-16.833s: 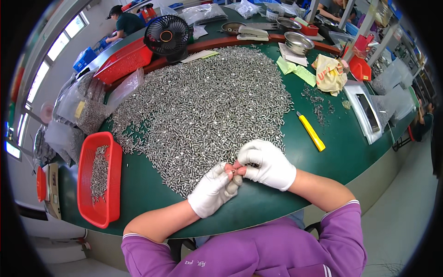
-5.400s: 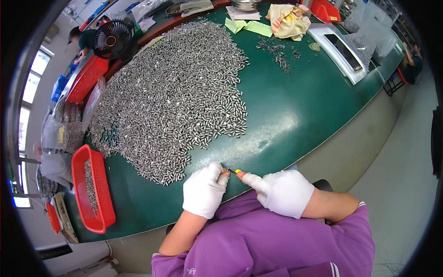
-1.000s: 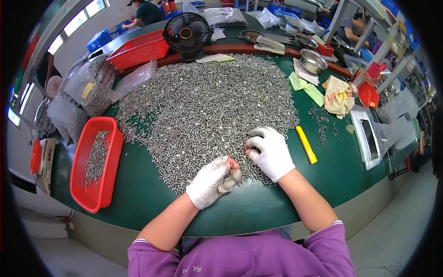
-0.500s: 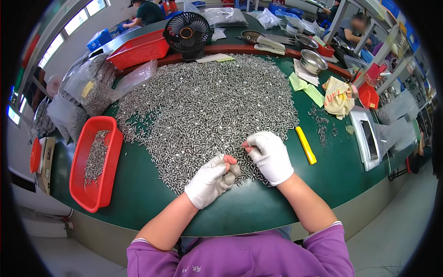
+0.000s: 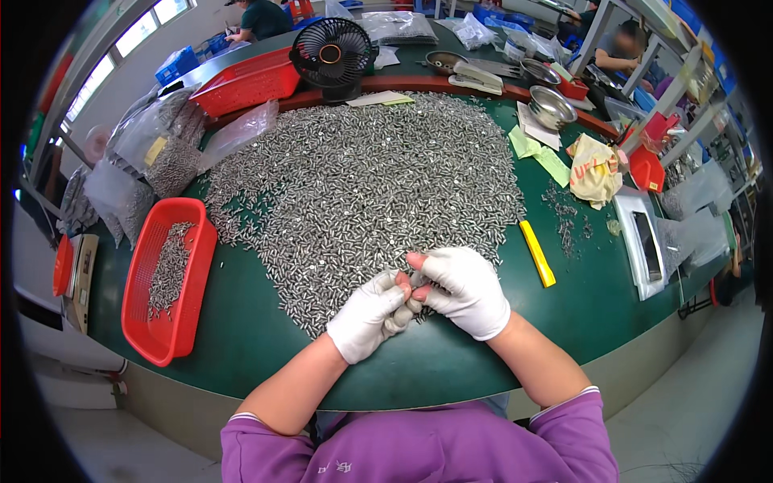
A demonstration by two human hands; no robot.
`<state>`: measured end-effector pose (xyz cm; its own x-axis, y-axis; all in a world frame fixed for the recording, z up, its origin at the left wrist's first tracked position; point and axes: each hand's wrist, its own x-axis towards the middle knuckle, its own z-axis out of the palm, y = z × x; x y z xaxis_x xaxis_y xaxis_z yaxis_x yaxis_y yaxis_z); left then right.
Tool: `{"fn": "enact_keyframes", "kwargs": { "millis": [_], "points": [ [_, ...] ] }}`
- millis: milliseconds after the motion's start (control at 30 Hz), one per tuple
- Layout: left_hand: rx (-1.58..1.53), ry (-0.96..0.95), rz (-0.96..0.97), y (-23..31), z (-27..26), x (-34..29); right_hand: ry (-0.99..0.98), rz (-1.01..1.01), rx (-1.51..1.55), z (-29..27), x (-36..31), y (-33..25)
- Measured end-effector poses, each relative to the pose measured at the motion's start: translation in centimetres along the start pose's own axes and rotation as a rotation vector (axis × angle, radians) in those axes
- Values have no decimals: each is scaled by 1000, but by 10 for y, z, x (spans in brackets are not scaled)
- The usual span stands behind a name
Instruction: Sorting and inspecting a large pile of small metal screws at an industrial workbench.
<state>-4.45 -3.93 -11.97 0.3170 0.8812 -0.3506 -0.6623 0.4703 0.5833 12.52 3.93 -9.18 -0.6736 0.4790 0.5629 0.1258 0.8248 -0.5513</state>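
A wide heap of small silvery metal pins (image 5: 370, 177) covers the middle of the green table. At the heap's near edge, my left hand (image 5: 368, 316) in a white glove with bare fingertips is closed, thumb against fingers; anything in its pinch is too small or hidden to make out. My right hand (image 5: 465, 291), gloved the same way, is beside it, with two bare fingertips apart and one almost touching the left fingertips. No pin shows plainly between the right fingertips.
A red basket (image 5: 208, 241) holding some pins stands at left, by plastic bags (image 5: 169, 165) of parts and a scale (image 5: 81, 274). At right lie a yellow tool (image 5: 538, 253), loose dark bits (image 5: 566, 221) and a crumpled cloth (image 5: 594, 171). A black fan (image 5: 330, 52) stands behind the heap.
My right hand has come down and nearer to my left, and its fingertips have spread. My left hand stays nearly in place, still closed. The view has shifted slightly.
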Motion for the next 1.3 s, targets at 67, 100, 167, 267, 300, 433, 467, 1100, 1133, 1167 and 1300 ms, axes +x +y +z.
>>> {"fn": "enact_keyframes", "kwargs": {
  "millis": [67,100,167,267,300,433,467,1100,1133,1167,1300],
  "points": [
    [19,81,4,2,8,-2,9,-2,56,0,0,0],
    [21,81,3,1,5,-2,19,-7,110,0,0,-1],
    [54,-20,-20,0,-5,-2,32,-13,110,2,-2,2],
    [35,-49,-5,-2,-5,0,88,38,11,2,-7,6],
    [37,-47,-5,-2,-5,0,6,177,-144,1,-5,7],
    [39,-23,24,-1,-1,0,62,219,-407,-1,-7,18],
    [21,-6,37,-1,1,0,52,236,-434,1,-11,26],
    [-18,-122,1,1,-3,0,40,43,5,10,-5,12],
    [-11,-102,2,1,-3,0,26,65,33,10,-6,12],
    [-3,-82,2,1,-3,0,12,87,60,10,-7,12],
    [19,-81,27,-1,-4,1,-18,121,103,9,-8,13]
  ]
}}
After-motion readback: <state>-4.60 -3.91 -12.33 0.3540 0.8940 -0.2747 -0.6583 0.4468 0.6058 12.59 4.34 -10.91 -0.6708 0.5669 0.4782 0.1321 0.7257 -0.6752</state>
